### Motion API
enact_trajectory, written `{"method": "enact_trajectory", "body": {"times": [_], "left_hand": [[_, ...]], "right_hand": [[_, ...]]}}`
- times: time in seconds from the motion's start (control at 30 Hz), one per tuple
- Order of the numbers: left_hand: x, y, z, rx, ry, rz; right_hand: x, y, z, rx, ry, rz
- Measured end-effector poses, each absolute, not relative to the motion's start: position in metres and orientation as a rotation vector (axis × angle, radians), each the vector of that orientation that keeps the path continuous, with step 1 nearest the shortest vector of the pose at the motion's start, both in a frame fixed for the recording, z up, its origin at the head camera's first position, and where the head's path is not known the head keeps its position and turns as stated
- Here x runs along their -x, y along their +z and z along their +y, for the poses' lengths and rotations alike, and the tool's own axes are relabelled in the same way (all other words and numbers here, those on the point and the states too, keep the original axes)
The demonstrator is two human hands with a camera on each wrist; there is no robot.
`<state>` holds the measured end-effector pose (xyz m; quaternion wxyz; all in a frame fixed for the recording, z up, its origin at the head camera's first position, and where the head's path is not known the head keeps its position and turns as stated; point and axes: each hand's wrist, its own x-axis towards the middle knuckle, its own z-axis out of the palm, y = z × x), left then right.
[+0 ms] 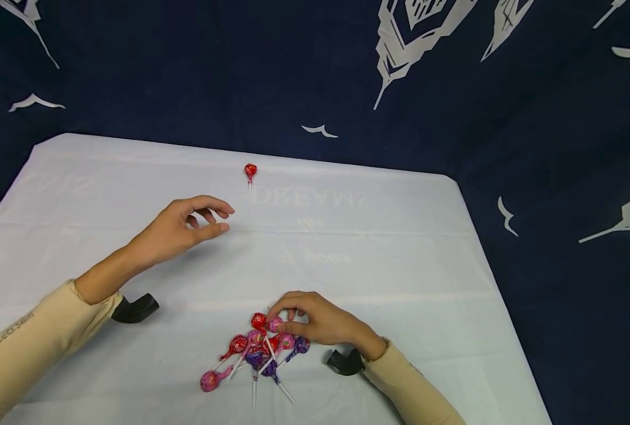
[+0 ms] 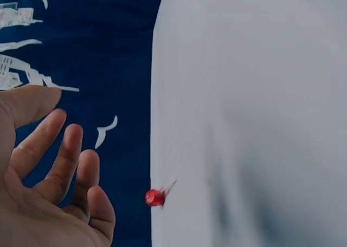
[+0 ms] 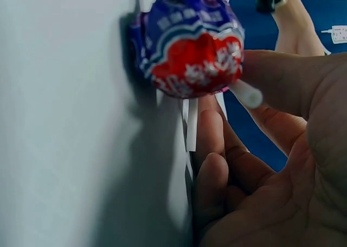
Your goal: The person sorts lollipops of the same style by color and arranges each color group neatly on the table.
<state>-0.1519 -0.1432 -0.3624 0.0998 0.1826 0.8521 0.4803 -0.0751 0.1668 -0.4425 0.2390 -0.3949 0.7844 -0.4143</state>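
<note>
A red-wrapped lollipop [image 1: 250, 170] lies by the table's far edge, its white stick toward the near side. My left hand [image 1: 179, 230] hovers to the near left of it, holding nothing, fingers loosely bent and thumb apart. In the left wrist view the same red lollipop [image 2: 155, 197] sits beyond the fingers. At the near side is a pile of red, pink and purple lollipops [image 1: 254, 358] with white sticks. My right hand [image 1: 320, 319] reaches over its far right part and pinches a pink lollipop [image 1: 274, 324] between thumb and forefinger. A purple and red wrapper [image 3: 195, 57] fills the right wrist view's foreground.
A white cloth [image 1: 400, 265] with faint mirrored lettering covers the table. Dark blue fabric [image 1: 214, 71] with white feather and bird prints lies past its far and right edges. Black curved pieces [image 1: 136, 308] show at both sleeve cuffs.
</note>
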Motion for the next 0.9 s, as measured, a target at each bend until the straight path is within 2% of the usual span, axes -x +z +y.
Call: {"method": "enact_trajectory", "body": {"times": [0.23, 0.6, 0.9], "left_hand": [[0.103, -0.390, -0.149, -0.630, 1.460, 2.403], [0.020, -0.431, -0.158, -0.531, 1.604, 2.249], [-0.018, -0.441, -0.157, -0.424, 1.576, 2.308]], "right_hand": [[0.075, -0.443, 0.167, 1.077, -1.141, 2.153], [0.074, -0.444, 0.165, 1.117, -1.141, 2.152], [0.075, -0.444, 0.165, 1.075, -1.138, 2.156]]}}
